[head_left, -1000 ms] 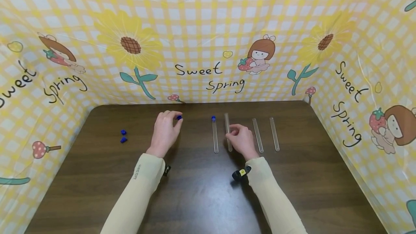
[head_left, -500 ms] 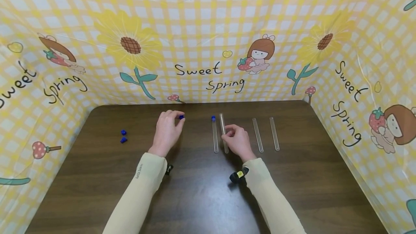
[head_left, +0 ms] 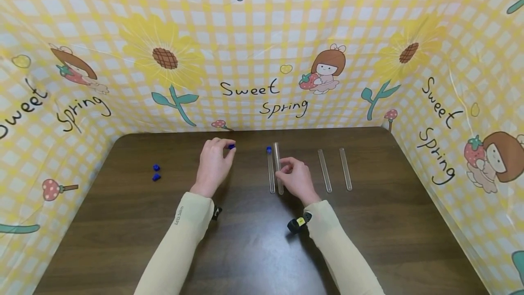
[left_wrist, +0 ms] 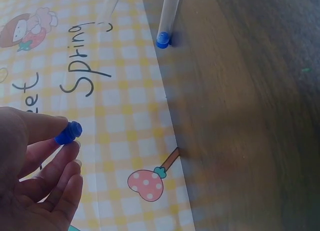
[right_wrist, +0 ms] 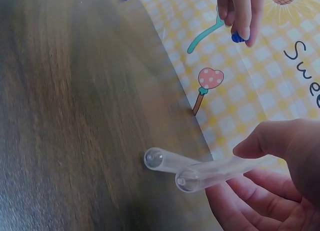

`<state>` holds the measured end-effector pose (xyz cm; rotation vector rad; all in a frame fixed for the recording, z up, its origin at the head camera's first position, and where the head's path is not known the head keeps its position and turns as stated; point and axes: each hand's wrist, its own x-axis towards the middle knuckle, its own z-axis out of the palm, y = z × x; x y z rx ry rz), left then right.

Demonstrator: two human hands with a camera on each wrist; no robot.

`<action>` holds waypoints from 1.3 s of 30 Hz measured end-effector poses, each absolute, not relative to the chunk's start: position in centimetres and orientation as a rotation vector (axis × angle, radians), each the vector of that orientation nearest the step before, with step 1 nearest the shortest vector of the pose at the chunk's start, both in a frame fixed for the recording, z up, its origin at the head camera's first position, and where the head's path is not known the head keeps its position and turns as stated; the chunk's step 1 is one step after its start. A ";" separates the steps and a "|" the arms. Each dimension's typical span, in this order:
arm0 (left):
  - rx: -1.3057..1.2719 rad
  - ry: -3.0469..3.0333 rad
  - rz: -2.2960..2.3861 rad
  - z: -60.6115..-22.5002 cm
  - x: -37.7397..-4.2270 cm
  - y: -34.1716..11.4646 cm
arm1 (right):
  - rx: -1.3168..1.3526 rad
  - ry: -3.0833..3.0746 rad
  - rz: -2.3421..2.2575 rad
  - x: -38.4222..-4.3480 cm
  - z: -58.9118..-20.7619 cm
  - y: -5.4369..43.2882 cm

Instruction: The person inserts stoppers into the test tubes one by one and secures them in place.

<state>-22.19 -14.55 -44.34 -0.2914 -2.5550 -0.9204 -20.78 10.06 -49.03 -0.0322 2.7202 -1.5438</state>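
Observation:
Between thumb and fingertips my left hand (head_left: 212, 166) pinches a small blue cap (left_wrist: 68, 133), held above the table. My right hand (head_left: 299, 179) grips a clear, uncapped test tube (right_wrist: 215, 174) between thumb and fingers. In the head view that tube lies just right of a second test tube (head_left: 271, 174), which wears a blue cap on its far end. From the right wrist, the rounded bottoms of both tubes show side by side, the held one nearer the camera. Whether the two tubes touch, I cannot tell.
Two loose blue caps, a rear cap (head_left: 156, 167) and a front cap (head_left: 156, 177), lie at the left of the dark wooden table (head_left: 245, 249). Two uncapped tubes, one (head_left: 324, 171) and another (head_left: 345, 169), lie on the right. A checked cloth (head_left: 254, 35) stands around the table's back and sides.
My right hand has carried its test tube leftward, close to the capped one. The left hand has shifted slightly right with its cap. Loose caps and the two right tubes stay put.

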 end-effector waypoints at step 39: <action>-0.314 -2.550 -1.031 -43.8 -22.3 -13.3 | -0.343 2.534 -1.576 -19.6 -48.2 7.6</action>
